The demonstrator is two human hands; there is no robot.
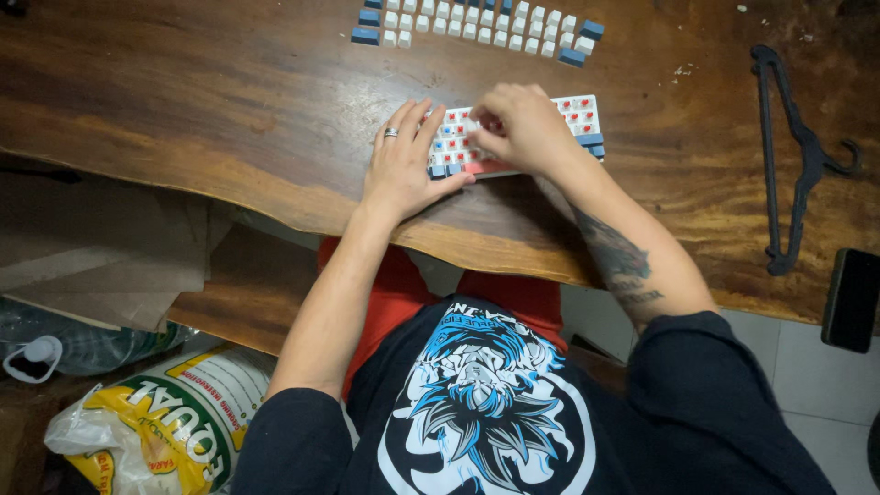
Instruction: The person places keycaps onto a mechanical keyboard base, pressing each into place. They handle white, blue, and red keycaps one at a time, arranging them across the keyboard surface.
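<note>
Wood table (229,101): left hand (403,165) flat, empty, pinning keyboard (577,115); right hand (522,124) pinching a keycap. Best pulled straight up, kbd kept steady.

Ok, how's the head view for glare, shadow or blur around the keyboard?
Head view: sharp overall, with wide-angle bending at the edges; soft glare on the wooden table; the right hand shades part of the keyboard; the left hand is evenly lit; the loose keycaps read clearly.
</note>
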